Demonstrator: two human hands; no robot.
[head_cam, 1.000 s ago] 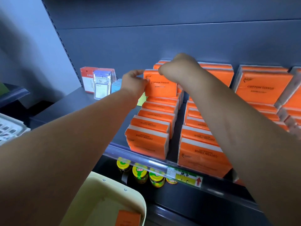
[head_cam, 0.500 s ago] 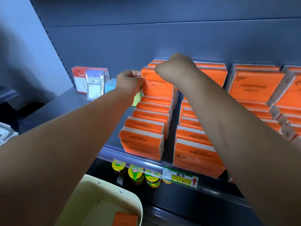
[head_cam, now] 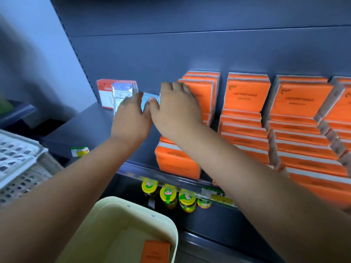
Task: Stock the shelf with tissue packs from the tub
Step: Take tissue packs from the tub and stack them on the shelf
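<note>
Orange tissue packs (head_cam: 245,95) fill the dark shelf (head_cam: 85,128) in several columns, the rear ones upright and the front ones lying flat. My right hand (head_cam: 176,111) hovers with spread fingers in front of the leftmost column's upright pack (head_cam: 201,88), holding nothing. My left hand (head_cam: 131,118) is just beside it to the left, fingers apart and empty, in front of a light blue packet (head_cam: 150,96). The cream tub (head_cam: 133,205) sits below at the bottom centre with one orange pack (head_cam: 155,251) lying in it.
Red (head_cam: 105,92) and blue-white packets (head_cam: 122,91) stand at the shelf's back left. Yellow-lidded jars (head_cam: 169,196) line the lower shelf behind a price rail (head_cam: 218,196). A white perforated basket (head_cam: 17,158) is at the left.
Both hands have let go of the upright orange pack in the left column, opened, and moved left and slightly down. The view has shifted left.
</note>
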